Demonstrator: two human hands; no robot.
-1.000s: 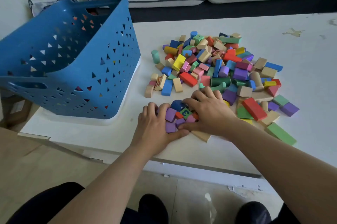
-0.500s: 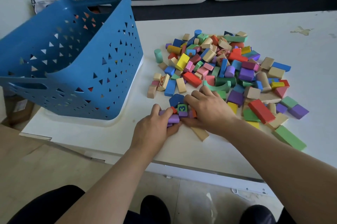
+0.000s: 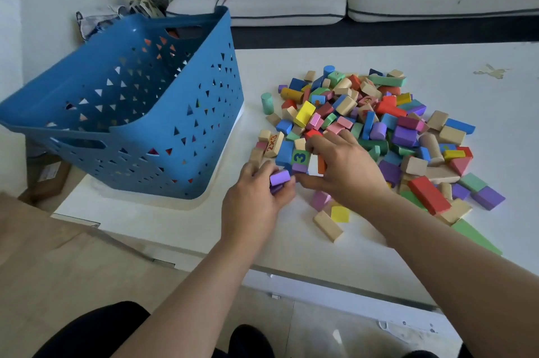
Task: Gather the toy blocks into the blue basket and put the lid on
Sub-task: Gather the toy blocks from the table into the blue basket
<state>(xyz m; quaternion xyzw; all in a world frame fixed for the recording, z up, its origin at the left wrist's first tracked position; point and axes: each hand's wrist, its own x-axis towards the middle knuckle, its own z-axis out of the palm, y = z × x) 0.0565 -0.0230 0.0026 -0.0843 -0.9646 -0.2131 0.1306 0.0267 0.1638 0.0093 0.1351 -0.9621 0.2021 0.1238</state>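
The white table (image 3: 350,60) is supporting all task items. The blue basket (image 3: 145,130) is standing on its left portion with its opening facing upward. The toy block pile (image 3: 379,130) is lying on the table to the right of the basket, apart from it. The right hand (image 3: 347,171) is curling its fingers and thumb around a block cluster (image 3: 303,163) at the pile's near edge, which includes a green number-3 block (image 3: 300,157). The left hand (image 3: 253,200), just beside it, is gripping a purple block (image 3: 279,177).

a purple block (image 3: 280,177) has been gripped by the left hand (image 3: 253,200); the right hand (image 3: 350,174) has been moved forward, and a pink block (image 3: 320,199) uncovered.
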